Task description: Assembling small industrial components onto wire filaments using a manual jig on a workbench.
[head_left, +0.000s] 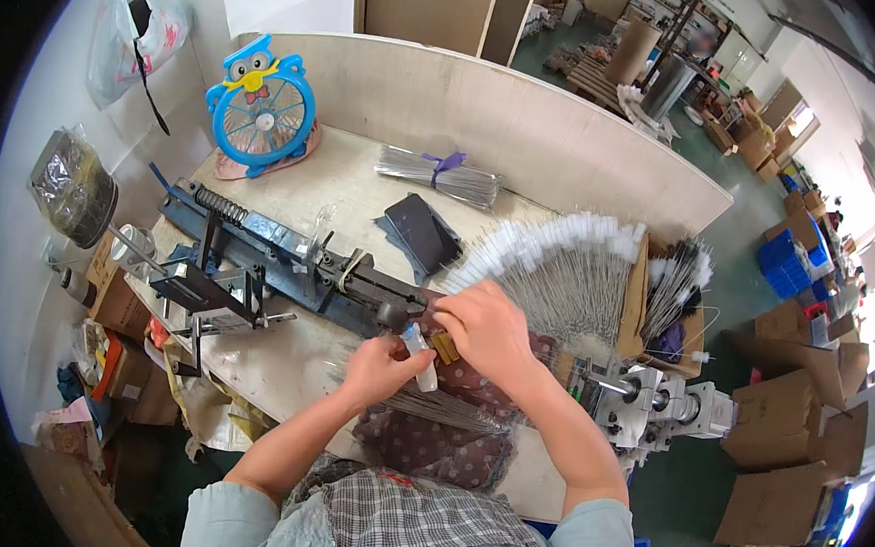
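Note:
My left hand [379, 372] is closed around a small white bottle [422, 364] with a blue part near its top, held tilted beside the round knob at the end of a dark metal bench tool [303, 265]. My right hand [486, 329] is to the right of it, its fingertips pinched together near the tool's end. Whatever is between those fingertips is too small to make out. Thin metal wires [449, 410] lie below my hands, by a dotted brown cloth [437, 449]. Beyond my right hand, many wire-stemmed brushes with white bristles [569, 256] are spread in a fan.
A blue toy-shaped fan [264, 117] stands at the back left. A wire bundle with a purple tie [438, 175] and a dark flat phone-like object [422, 234] lie behind the tool. On the right are a carton of brushes [678, 298] and a metal machine [660, 405].

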Demonstrator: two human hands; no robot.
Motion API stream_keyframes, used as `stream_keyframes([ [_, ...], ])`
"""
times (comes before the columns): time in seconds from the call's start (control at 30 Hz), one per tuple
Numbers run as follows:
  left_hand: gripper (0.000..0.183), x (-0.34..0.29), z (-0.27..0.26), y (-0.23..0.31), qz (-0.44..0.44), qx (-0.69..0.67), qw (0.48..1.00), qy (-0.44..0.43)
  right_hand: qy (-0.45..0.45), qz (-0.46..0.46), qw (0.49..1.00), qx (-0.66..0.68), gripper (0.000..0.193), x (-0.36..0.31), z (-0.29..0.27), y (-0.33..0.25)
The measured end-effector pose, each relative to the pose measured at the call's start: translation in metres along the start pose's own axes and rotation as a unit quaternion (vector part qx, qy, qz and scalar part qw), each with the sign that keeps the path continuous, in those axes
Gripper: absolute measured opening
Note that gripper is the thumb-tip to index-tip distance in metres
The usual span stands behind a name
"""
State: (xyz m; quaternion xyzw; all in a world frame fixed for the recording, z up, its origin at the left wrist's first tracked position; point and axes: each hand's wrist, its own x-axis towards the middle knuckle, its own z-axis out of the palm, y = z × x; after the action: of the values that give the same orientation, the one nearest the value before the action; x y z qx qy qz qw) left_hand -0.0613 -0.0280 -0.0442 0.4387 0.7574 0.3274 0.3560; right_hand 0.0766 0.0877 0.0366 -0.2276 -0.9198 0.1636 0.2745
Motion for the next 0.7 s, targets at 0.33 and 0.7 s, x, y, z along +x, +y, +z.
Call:
stream_keyframes([
  [0.33,0.009,0.003,0.020,0.013,0.044,-0.286,0.957,0.006,0.001,0.074,0.997,0.026,0.023,-0.076,0.021,0.016],
  [0.7,0.036,-0.021,-0.059,-0.080,-0.151,-0.472,0.852,0.168,-0.043,0.027,0.996,0.074,0.019,-0.070,0.025,0.024],
])
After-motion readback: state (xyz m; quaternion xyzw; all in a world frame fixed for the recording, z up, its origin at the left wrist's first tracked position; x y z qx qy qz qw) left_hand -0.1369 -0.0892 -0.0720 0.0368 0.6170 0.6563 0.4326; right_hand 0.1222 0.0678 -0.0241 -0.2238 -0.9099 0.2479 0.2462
